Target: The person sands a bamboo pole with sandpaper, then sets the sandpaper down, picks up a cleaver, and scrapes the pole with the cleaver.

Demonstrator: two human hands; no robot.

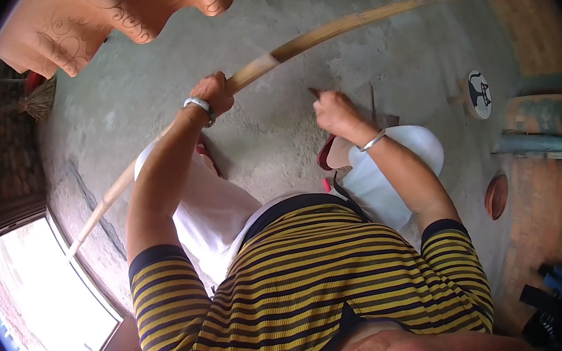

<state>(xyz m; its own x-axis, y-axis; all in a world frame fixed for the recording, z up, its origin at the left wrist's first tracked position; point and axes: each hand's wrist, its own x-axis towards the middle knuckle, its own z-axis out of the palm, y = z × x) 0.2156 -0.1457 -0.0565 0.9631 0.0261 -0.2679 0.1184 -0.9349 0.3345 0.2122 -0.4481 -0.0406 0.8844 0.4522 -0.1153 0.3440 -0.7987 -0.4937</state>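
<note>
A long bamboo pole slants across the view from the doorway at the lower left to the upper right. My left hand, with a bangle at the wrist, is wrapped round the pole near its middle. To the right and below the pole, apart from it, my right hand is closed on a small dark tool; its tip shows past the fingers, and the rest is hidden in the fist. A pale band marks the pole just beyond my left hand.
An orange patterned cloth hangs at the top left. A straw broom leans at the left wall. On the right are a round cat-pattern mat and a small basket. A bright doorway is at the lower left.
</note>
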